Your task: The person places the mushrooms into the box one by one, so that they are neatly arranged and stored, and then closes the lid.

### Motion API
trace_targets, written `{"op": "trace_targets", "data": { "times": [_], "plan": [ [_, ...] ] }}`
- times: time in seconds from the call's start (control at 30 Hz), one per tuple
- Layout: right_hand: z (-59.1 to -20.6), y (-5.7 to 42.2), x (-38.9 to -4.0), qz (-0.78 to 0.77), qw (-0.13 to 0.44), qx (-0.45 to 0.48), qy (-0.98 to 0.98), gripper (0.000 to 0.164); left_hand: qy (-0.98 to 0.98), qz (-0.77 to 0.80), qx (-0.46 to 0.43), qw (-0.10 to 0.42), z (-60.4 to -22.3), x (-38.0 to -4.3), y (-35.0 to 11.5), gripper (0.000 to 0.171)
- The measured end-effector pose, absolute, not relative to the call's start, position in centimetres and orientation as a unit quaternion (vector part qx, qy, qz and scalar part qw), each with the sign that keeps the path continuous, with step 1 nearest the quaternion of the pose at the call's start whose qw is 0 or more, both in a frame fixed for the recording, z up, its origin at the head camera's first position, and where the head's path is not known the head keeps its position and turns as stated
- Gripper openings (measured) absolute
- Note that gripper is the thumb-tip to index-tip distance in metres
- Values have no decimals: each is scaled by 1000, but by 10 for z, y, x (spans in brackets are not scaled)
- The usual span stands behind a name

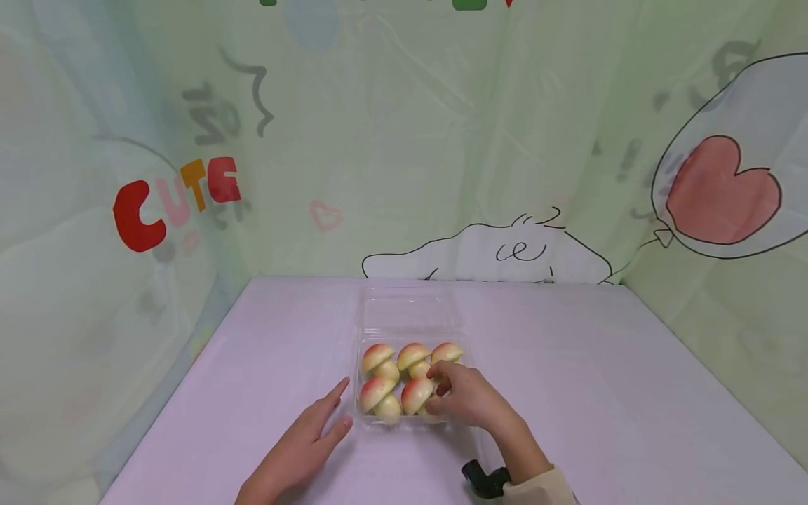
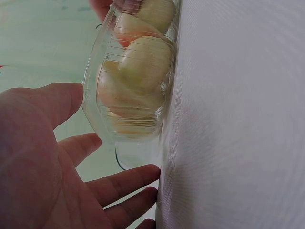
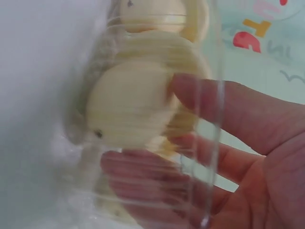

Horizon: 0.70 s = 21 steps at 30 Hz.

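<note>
A clear plastic clamshell box lies with its lid laid back, away from me. Several mushroom-shaped pieces, pale yellow with red-blushed caps, sit in rows inside. My right hand reaches into the box's right side. Its thumb and curled fingers grip a mushroom-shaped piece in the front row, seen through the clear wall in the right wrist view. The right hand hides the front right corner. My left hand stays beside the box's front left corner, fingers spread and holding nothing; its thumb comes close to the rim in the left wrist view.
A pale lilac cloth covers the table. Printed curtains hang around its back and sides. Beside my right wrist lies a black angled object, close to a beige sleeve.
</note>
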State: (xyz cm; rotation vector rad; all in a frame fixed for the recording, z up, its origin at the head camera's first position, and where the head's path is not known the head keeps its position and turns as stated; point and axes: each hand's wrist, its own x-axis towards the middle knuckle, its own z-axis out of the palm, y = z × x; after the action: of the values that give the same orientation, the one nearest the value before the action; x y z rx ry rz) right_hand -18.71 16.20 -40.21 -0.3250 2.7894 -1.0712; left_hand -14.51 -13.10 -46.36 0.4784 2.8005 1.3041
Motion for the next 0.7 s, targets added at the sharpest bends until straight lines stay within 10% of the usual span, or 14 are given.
{"op": "trace_targets", "data": {
  "times": [0.7],
  "plan": [
    [-390, 198, -192, -409, -120, -31, 904, 31, 898, 416, 141, 18, -466, -148, -131, 64]
  ]
}}
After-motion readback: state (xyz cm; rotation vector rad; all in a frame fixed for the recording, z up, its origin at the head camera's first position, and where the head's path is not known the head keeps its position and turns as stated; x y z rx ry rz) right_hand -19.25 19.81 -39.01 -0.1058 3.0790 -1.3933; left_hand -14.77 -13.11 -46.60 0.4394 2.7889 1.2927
